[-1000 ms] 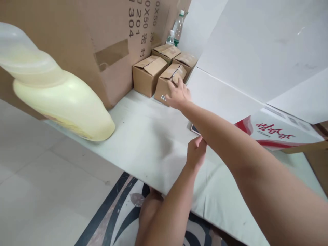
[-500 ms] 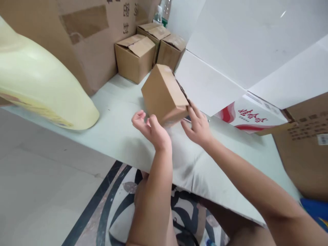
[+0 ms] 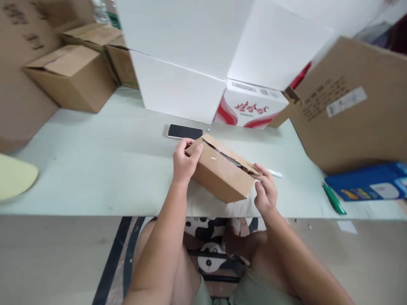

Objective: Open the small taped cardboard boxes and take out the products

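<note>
A small brown cardboard box (image 3: 219,173) is tilted over the table (image 3: 95,169) in front of me. Its top flaps meet along a ragged, slightly gaping seam. My left hand (image 3: 185,159) grips the box's left end, thumb on the near side and fingers behind. At the opposite end, my right hand (image 3: 265,188) has its fingers on the flap edge and its thumb near the corner. Behind the box lies a phone (image 3: 184,131) with a dark screen. A white pen (image 3: 275,173) shows just beyond my right hand.
Small cardboard boxes (image 3: 76,76) stand at the back left beside a large carton. White panels (image 3: 181,89) and a red-and-white printed box (image 3: 251,108) line the back. To the right are a big brown carton (image 3: 352,110), a blue package (image 3: 369,182) and a green cutter-like object (image 3: 333,199).
The view has swung to the right. The box has come nearer the table's front edge and turned, seam now upward. My left hand, loosely curled beside it before, now grips its end.
</note>
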The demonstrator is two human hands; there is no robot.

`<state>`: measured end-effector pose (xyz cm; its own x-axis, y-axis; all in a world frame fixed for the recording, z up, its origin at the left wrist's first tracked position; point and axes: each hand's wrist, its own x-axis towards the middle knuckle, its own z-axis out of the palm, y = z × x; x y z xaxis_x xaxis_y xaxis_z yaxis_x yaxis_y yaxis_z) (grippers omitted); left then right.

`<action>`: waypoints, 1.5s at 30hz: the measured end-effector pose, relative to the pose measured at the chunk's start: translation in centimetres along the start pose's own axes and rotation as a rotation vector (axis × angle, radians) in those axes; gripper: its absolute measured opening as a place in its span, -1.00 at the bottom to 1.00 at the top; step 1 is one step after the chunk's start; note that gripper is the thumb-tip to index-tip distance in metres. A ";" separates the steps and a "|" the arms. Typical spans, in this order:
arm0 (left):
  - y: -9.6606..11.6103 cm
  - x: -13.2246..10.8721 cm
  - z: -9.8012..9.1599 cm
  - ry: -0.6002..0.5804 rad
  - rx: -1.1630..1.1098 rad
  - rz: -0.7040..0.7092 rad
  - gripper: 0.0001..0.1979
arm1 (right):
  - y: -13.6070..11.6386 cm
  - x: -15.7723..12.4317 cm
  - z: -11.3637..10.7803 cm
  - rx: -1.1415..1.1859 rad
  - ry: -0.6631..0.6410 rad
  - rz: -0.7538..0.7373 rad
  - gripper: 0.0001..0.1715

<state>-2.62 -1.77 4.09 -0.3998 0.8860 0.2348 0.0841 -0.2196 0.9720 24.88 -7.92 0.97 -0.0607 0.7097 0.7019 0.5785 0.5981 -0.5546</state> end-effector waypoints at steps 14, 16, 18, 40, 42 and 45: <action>-2.2 -6.2 7.2 -0.045 -0.059 0.378 -0.52 | 11.2 1.6 -7.6 -0.588 -0.379 0.729 -0.41; -2.4 -6.2 7.7 -0.059 -0.065 0.385 -0.53 | 11.3 1.6 -7.8 -0.623 -0.397 0.768 -0.53; -2.6 -6.2 7.9 -0.069 -0.078 0.391 -0.55 | 11.2 1.8 -8.1 -0.668 -0.379 0.791 -0.61; -1.1 -6.4 5.5 -0.546 -0.080 0.331 -0.44 | -1.1 2.8 -11.4 0.742 0.251 0.291 -0.72; -0.7 -6.6 5.6 -0.569 -0.075 0.385 -0.52 | -2.0 3.0 -11.2 0.715 0.276 0.188 -0.78; -0.3 -7.1 6.1 -0.571 -0.096 0.462 -0.64 | -3.5 2.9 -10.4 0.704 0.222 0.100 -0.77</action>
<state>5.71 -5.48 2.21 0.1958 0.7636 0.6152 0.0378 -0.6328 0.7734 31.10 -11.81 9.57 0.1742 0.7258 0.6655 -0.0898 0.6847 -0.7232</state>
